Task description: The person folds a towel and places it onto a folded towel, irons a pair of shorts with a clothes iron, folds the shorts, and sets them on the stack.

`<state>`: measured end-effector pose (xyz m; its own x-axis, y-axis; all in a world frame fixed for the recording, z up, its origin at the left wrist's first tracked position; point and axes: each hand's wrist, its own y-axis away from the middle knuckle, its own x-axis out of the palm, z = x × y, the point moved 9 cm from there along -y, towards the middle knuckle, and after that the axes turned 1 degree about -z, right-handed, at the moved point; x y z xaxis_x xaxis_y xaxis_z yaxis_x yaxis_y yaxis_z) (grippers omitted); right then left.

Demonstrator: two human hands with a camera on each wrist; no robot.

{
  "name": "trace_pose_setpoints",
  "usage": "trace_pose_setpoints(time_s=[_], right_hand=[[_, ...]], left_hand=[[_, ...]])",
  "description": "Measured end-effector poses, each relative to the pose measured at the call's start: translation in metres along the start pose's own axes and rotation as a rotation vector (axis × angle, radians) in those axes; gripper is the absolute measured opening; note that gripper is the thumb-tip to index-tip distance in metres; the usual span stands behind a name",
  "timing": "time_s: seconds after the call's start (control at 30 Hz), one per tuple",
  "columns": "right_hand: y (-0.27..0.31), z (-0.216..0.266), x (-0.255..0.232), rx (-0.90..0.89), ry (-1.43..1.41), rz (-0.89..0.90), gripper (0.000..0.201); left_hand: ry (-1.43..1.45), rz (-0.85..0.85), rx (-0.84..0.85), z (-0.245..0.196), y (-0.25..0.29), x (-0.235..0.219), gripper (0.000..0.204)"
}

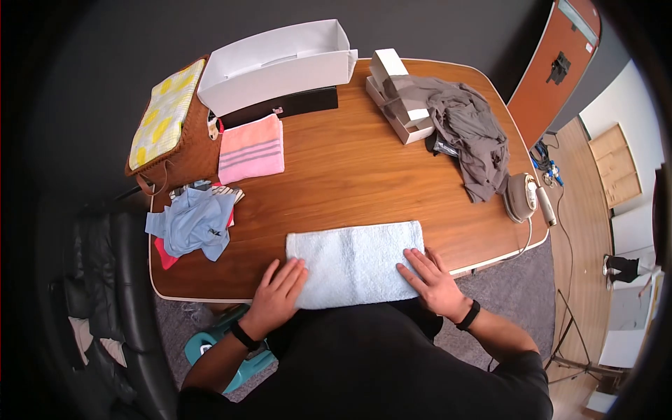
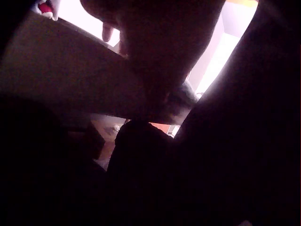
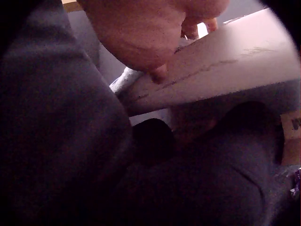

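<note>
A pale blue towel (image 1: 353, 262) lies folded into a flat rectangle at the near edge of the table, in the head view. My left hand (image 1: 278, 294) rests at its left side, fingers extended with the tips on the cloth. On the opposite side my right hand (image 1: 437, 287) lies with spread, straight fingers over the towel's right edge. The left wrist view is very dark and shows the hand only as a silhouette. In the right wrist view, the right hand (image 3: 141, 37) is at the pale table edge (image 3: 225, 61).
A folded pink towel (image 1: 252, 148) and a heap of clothes (image 1: 192, 220) lie at left, near a brown basket (image 1: 196, 143). White (image 1: 280, 77) and black boxes stand behind. At right are a grey garment (image 1: 469, 133), a small white box (image 1: 399, 84) and a garment steamer (image 1: 521, 198).
</note>
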<state>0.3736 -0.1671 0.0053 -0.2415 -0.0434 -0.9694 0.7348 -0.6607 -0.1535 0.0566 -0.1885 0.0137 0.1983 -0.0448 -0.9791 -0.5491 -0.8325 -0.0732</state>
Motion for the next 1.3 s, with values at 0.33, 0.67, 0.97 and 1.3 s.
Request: trace_pose_setpoints(time_s=[0.33,0.67,0.97,1.3], right_hand=[[0.000,-0.055,-0.045,0.499,-0.813,-0.190,0.025],[-0.019,-0.093,0.016,1.003,-1.330,-0.108,0.035],[0.022,-0.087,0.016,1.006,-1.015,-0.124,0.030],[-0.042,-0.089,-0.060,0.641,-0.448,-0.275,0.021]], left_hand=[[0.898,-0.297,-0.216,0.043,-0.010,-0.044,0.023],[1.100,-0.085,-0.464,0.150,-0.145,0.003,0.025],[0.316,-0.211,0.022,0.032,-0.153,-0.034,0.039],[0.215,-0.218,0.049,-0.009,-0.097,-0.029,0.029]])
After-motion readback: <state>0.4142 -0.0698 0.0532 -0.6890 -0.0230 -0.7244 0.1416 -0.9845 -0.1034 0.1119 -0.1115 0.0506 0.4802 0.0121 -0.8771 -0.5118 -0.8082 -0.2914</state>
